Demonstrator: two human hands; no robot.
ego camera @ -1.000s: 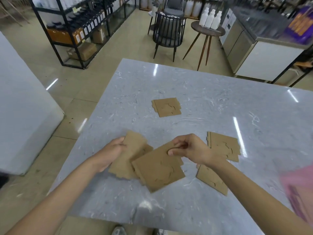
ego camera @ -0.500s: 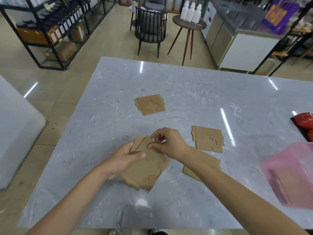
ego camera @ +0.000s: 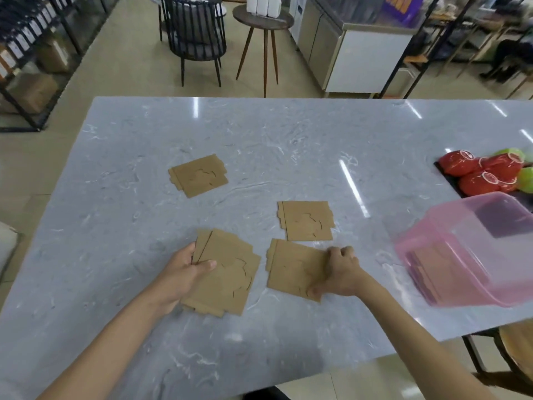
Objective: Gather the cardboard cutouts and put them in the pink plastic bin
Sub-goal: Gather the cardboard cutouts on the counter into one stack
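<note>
Brown cardboard cutouts lie on the grey marble table (ego camera: 259, 134). My left hand (ego camera: 181, 275) holds a small stack of cutouts (ego camera: 227, 275) by its left edge, low over the table. My right hand (ego camera: 340, 269) grips the right edge of another cutout (ego camera: 294, 267) lying flat beside the stack. A further cutout (ego camera: 305, 220) lies just behind that one. One more cutout (ego camera: 199, 176) sits apart toward the far left. The pink plastic bin (ego camera: 467, 252) stands at the right, tilted in view, with cutouts inside it.
Red and green plastic items (ego camera: 487, 174) sit in a dark tray at the far right. Beyond the table stand a black chair (ego camera: 196, 33), a round side table (ego camera: 262, 21) with white bottles, and shelving on the left. The table's near edge runs close to my arms.
My right hand let go of the stack and moved right onto the neighbouring cutout. My left hand now holds the stack alone. The view has swung right, showing more of the bin.
</note>
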